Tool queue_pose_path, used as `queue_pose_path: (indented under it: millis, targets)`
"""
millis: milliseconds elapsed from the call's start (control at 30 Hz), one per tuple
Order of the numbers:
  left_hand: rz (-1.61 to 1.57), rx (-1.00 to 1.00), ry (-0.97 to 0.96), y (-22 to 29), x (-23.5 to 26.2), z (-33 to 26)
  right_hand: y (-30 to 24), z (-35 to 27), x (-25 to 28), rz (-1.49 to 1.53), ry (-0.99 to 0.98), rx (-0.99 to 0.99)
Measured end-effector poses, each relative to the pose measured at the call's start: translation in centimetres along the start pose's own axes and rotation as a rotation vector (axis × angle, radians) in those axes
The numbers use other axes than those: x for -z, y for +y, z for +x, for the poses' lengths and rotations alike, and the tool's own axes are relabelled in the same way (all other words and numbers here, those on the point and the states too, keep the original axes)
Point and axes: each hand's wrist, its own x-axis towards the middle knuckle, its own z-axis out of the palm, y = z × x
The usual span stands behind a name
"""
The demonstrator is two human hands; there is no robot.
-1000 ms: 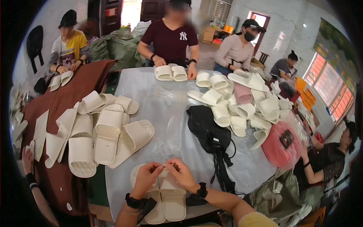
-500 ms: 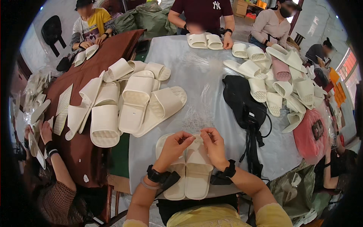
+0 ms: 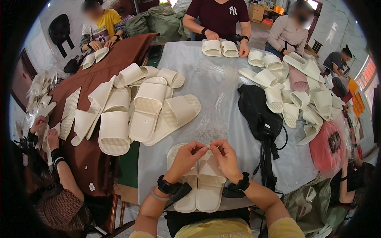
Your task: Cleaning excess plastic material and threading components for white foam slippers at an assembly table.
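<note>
A pair of cream slippers (image 3: 209, 194) lies side by side on the grey-covered table right before me. Over their far ends, my left hand (image 3: 183, 159) and my right hand (image 3: 225, 158) meet with thumbs and forefingers pinched, fingertips nearly touching. Whatever they pinch is too small or too clear to make out. Just beyond my fingers, a spread of thin, clear plastic strands (image 3: 216, 105) runs up the middle of the table.
Stacked cream slippers (image 3: 149, 109) lie to the left, overlapping a brown-covered table (image 3: 89, 166). A black bag (image 3: 258, 111) with straps lies to the right. Beyond it are a heap of slippers (image 3: 274, 99) and a pink plastic bag (image 3: 323, 148). Several people work around the tables.
My fingertips have come closer together over the slippers. The whole view has shifted slightly. Across the table, a person's hand has moved onto a slipper.
</note>
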Motion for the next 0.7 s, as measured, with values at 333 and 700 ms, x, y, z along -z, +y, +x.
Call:
queue_pose_path:
  millis: [333,700]
  targets:
    - [0.136,-0.071,0.041,0.1,-0.3,-0.1,-0.5,-0.1,0.2,-0.139,-0.018,-0.054]
    - [0.081,-0.058,0.088,1.1,-0.5,-0.3,-0.3,-0.1,0.0,-0.015,-0.004,-0.029]
